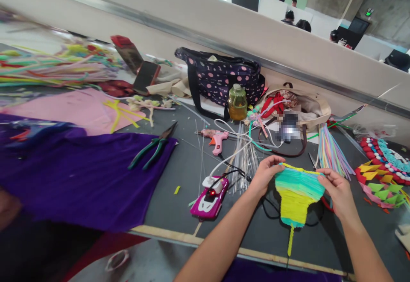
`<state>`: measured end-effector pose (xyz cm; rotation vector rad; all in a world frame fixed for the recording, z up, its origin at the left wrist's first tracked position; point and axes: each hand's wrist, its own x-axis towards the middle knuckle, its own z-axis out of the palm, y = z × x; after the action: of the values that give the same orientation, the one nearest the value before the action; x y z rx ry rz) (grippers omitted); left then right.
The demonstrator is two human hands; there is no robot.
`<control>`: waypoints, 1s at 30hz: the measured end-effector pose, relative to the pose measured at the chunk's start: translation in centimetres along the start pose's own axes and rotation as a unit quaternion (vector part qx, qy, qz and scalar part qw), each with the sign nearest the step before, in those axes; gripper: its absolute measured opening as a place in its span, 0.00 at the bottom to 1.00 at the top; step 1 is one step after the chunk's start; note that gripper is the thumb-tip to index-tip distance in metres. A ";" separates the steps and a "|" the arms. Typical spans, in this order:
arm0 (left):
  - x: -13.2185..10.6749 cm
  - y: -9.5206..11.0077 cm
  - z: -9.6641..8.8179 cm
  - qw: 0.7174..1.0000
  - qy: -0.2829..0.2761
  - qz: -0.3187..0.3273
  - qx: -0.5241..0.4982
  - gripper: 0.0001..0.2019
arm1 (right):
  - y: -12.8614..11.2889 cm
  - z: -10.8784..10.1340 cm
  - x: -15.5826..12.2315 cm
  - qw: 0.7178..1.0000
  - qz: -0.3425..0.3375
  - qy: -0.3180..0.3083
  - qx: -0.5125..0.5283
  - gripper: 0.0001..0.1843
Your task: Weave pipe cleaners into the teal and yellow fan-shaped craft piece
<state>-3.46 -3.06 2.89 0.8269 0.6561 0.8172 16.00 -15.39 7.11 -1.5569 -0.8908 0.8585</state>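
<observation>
Woven fan (296, 194) held above desk (179, 162). Left hand (265, 173) grip pinching its left edge. Right hand (336, 188) grip pinching right edge.

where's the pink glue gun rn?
In the head view, the pink glue gun lies on the grey table, centre frame, beyond the left hand, between the green-handled pliers and the bundle of thin wires.

both hands (301, 181) gripping woven piece (296, 198)
</observation>
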 end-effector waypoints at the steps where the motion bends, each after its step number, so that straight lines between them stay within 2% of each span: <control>1: 0.1 0.0 -0.1 1.000 0.003 0.008 0.001 0.15 | 0.1 -0.1 0.0 1.000 -0.002 -0.001 -0.005 0.19; 7: 0.3 -0.3 -0.1 1.000 0.001 0.022 -0.005 0.17 | 0.5 -0.6 0.4 0.998 -0.026 -0.004 -0.052 0.20; 10: 0.3 -0.4 -0.2 1.000 -0.002 0.015 -0.015 0.18 | 0.5 -1.0 0.7 0.986 -0.064 0.000 -0.152 0.20; 12: 0.4 -0.4 -0.2 1.000 -0.003 0.011 -0.025 0.18 | 0.5 -1.4 0.9 0.960 -0.097 0.018 -0.261 0.19; 15: 0.5 -0.5 -0.3 0.999 0.000 0.003 -0.036 0.19 | 0.4 -1.6 1.3 0.905 -0.140 0.039 -0.401 0.18; 17: 0.5 -0.5 -0.4 0.999 0.007 -0.002 -0.037 0.20 | 0.3 -1.4 1.4 0.876 -0.183 0.037 -0.444 0.17; 19: 0.6 -0.6 -0.3 0.999 0.013 -0.008 -0.036 0.20 | 0.1 -0.5 1.6 0.861 -0.234 0.023 -0.450 0.15; 22: 0.5 -0.8 -0.1 0.999 0.018 -0.015 -0.030 0.20 | 0.0 1.6 1.9 0.871 -0.278 -0.019 -0.405 0.13; 25: 0.4 -0.9 -0.1 0.999 0.015 -0.016 -0.032 0.20 | -0.1 4.0 2.6 0.882 -0.289 -0.057 -0.368 0.12; 27: 0.4 -0.9 0.0 0.999 0.008 -0.022 -0.046 0.20 | -0.2 5.2 3.3 0.889 -0.278 -0.074 -0.355 0.12; 30: 0.4 -0.8 0.0 0.996 -0.003 -0.030 -0.088 0.18 | -0.3 6.3 4.2 0.913 -0.219 -0.133 -0.318 0.12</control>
<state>-2.96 -3.04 2.09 0.6479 0.5912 0.8053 12.34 -8.80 6.19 -1.6904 -1.7736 0.4701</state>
